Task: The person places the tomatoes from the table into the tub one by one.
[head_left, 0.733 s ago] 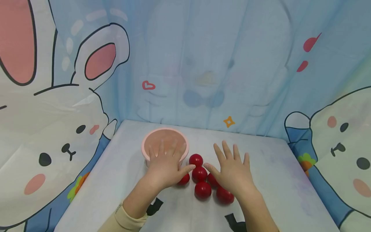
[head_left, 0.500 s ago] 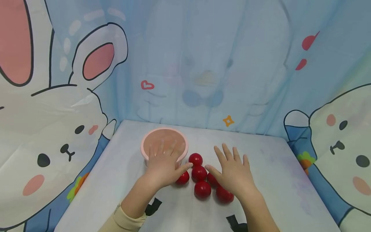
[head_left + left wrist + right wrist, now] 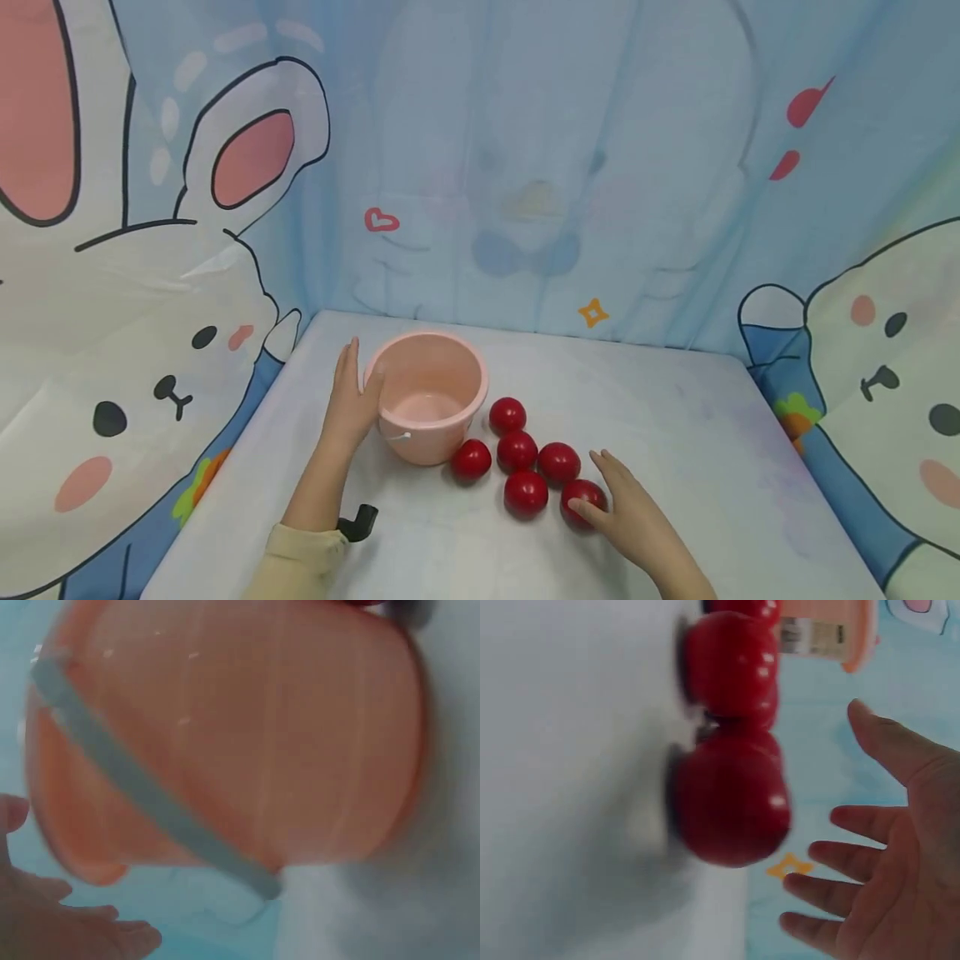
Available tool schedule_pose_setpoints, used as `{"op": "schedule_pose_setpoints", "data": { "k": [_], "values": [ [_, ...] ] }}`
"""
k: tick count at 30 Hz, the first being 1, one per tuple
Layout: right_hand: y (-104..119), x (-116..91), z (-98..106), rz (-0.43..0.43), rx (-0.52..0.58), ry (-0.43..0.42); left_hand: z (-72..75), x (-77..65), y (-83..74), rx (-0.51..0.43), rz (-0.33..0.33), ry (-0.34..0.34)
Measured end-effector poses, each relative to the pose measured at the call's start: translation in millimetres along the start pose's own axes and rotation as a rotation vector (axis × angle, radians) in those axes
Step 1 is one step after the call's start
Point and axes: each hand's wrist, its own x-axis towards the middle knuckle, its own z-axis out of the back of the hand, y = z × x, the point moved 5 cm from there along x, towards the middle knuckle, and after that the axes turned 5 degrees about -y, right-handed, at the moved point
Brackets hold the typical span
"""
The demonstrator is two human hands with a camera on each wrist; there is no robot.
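A pink bucket (image 3: 426,442) stands upright on the white table. My left hand (image 3: 351,410) is at its left side, fingers extended and thumb by the rim. In the left wrist view the bucket wall (image 3: 315,735) fills most of the picture, with a pale handle (image 3: 142,784) slanting across it. My right hand (image 3: 637,521) is beside the front-right red apple-like ball (image 3: 583,498), its thumb overlapping that ball. The right wrist view has the fingers spread, apart from the red ball (image 3: 731,799). Neither hand holds anything.
Several more shiny red balls (image 3: 517,452) lie in a loose cluster right of the bucket, one ball (image 3: 471,460) close to its base. Behind the white table (image 3: 720,475) hangs a blue curtain (image 3: 540,150) printed with rabbits.
Both hands were spread over the bucket and balls. The left has swung left to the bucket's side, uncovering its inside; the right has lowered toward the front-right ball. Bucket and balls stay put.
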Motion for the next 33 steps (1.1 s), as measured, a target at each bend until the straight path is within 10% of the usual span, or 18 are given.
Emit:
{"op": "schedule_pose_setpoints", "data": {
  "k": [12,25,33],
  "values": [
    [-38.4,2.5,-48.8,-0.008,0.173,-0.026,-31.1,-0.7,33.6,-0.443,0.173,-0.02],
    [-50.8,9.0,-57.8,-0.131,0.248,0.011,-32.6,-3.2,35.0,-0.462,0.13,-0.101],
    [-35.6,9.4,-25.5,-0.045,0.228,-0.039,-31.2,-2.4,33.9,-0.438,0.127,-0.118]
  ]
}}
